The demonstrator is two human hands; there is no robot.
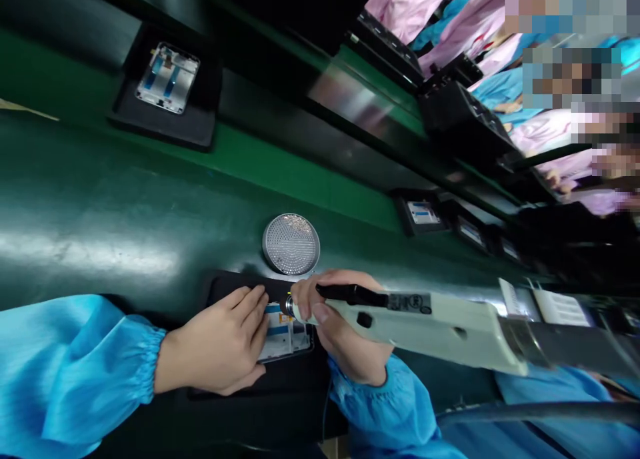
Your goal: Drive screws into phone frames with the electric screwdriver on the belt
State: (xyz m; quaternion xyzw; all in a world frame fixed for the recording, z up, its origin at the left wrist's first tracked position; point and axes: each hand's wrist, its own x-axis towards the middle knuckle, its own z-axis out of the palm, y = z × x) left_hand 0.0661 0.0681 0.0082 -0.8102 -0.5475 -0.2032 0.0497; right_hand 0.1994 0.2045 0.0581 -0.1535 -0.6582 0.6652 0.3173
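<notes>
My right hand (345,322) is wrapped round a pale green electric screwdriver (440,329) with a black lever along its side. The tool's tip points left, at a phone frame (287,335) with blue strips and a silvery inner face. Whether the bit touches the frame I cannot tell. Flat across the left part of that frame lies my left hand (225,342), fingers stretched out and hiding what is under them. A black pad (240,282) supports the frame. Just beyond it sits a round dish (291,244) with a perforated plate, several small shiny screws gathered at its far side.
Another phone frame (169,79) rests on a black tray (163,133) at the upper left. More trayed frames (423,213) line the belt toward the right. Dark rails (310,109) run diagonally beyond the green bench (100,212). Co-workers in pink and blue sleeves are at the upper right.
</notes>
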